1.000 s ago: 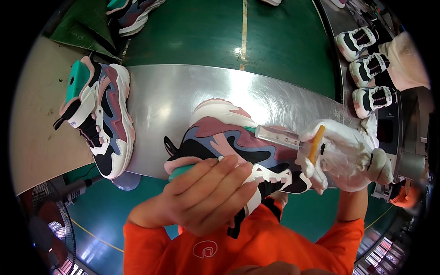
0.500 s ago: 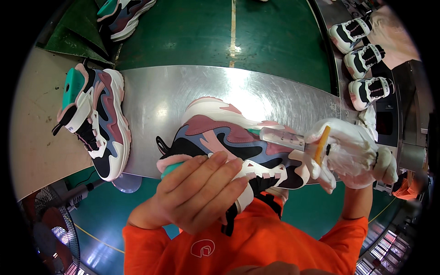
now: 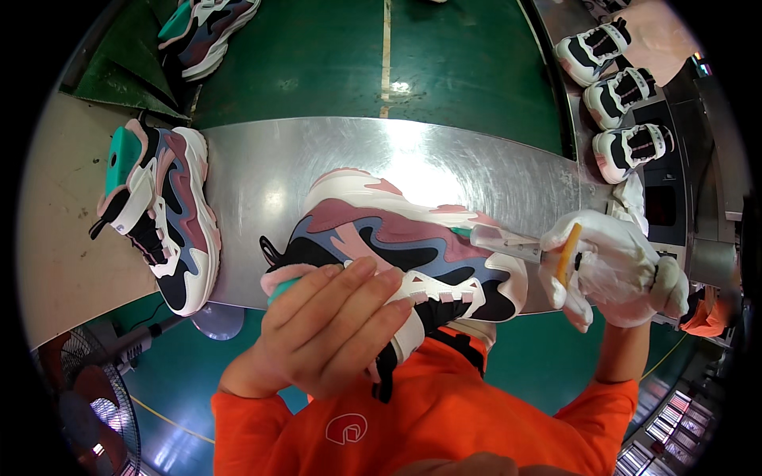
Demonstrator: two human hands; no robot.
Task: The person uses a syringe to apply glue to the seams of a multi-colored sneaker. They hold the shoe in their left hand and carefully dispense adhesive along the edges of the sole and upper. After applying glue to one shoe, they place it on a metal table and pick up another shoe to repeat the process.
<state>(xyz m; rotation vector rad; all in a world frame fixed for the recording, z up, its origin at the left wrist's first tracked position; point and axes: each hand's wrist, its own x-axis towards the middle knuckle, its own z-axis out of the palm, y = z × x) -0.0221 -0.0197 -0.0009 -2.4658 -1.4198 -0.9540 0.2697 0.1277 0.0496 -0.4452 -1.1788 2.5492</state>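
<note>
Bare left hand [image 3: 333,325] curled gripping, gloved right hand [image 3: 615,270] clenched

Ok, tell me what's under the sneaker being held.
Under the held sneaker lies the shiny metal table. The left hand covers its tongue side, and the orange shirt shows below it. Whether the sole touches the table cannot be seen.

A shoe factory floor. A curved, shiny sheet-metal work surface [image 3: 317,159] stands over a green painted floor with a yellow line [image 3: 386,47]. Identical chunky pink, blue and white sneakers [image 3: 159,214] lie about, more white and black ones lined up [image 3: 627,87] beside grey machinery [image 3: 706,198].
</note>
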